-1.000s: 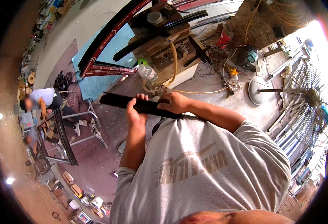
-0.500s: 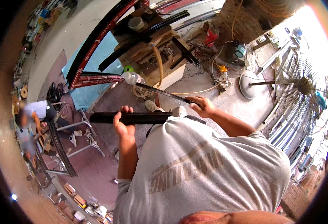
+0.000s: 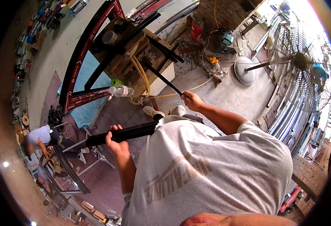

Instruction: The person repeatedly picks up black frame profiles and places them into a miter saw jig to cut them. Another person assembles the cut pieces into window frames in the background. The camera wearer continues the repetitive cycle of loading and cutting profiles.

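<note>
The black bar (image 3: 124, 133) in the left hand (image 3: 116, 141) looks like painted metal, smooth with a dull sheen. The thinner black strip (image 3: 163, 80) in the right hand (image 3: 191, 101) is matt metal too. The grey shirt (image 3: 210, 169) is soft cotton with a faded print. The floor (image 3: 229, 94) is rough, dusty concrete. The far bench (image 3: 135, 49) is raw, scuffed wood, and the bottle (image 3: 121, 90) is clear glossy plastic. The fan (image 3: 297, 60) on the right is bare wire metal, and the curved frame (image 3: 79, 64) is glossy red paint.

A thick bar (image 3: 122, 134) is held to the left, a thin rod (image 3: 164, 80) to the right — a bottle (image 3: 121, 90) lies beyond, a fan (image 3: 299, 64) far right.
</note>
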Available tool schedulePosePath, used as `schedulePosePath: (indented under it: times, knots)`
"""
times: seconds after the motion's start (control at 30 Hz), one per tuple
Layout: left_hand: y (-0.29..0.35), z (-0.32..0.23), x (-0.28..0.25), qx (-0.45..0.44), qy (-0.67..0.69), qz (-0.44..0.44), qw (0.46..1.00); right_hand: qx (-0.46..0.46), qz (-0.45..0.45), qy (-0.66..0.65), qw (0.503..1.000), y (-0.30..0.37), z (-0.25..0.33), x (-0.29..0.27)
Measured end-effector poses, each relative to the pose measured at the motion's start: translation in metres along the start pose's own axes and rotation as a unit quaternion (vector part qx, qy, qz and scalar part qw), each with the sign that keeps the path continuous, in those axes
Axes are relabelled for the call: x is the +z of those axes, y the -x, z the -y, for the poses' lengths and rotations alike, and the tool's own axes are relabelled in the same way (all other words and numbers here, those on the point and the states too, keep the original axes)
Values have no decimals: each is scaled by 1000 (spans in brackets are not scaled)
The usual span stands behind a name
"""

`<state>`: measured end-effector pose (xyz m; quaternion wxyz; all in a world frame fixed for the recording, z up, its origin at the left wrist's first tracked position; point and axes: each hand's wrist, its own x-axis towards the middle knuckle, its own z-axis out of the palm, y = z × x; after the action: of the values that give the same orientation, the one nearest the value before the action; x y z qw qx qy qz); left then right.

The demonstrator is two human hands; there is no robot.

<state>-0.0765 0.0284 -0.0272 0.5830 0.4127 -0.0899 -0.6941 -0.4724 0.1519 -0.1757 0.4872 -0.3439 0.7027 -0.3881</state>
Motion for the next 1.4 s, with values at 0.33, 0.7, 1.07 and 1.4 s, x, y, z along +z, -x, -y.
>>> schedulePosePath:
  times: [0.33, 0.7, 1.07, 1.4]
  knots:
    - [6, -1, 2, 11, -5, -18, 1000, 7, -1, 10, 1000, 11, 14, -3]
    - [10, 0, 10, 9, -23, -18, 1000, 33, -2, 67, 997, 15, 10, -4]
    - [8, 2, 0, 6, -18, 0, 1000, 109, 40, -24, 993, 7, 30, -3]
    - [-8, 3, -3, -20, 65, 0, 998, 43, 44, -127, 990, 19, 52, 6]
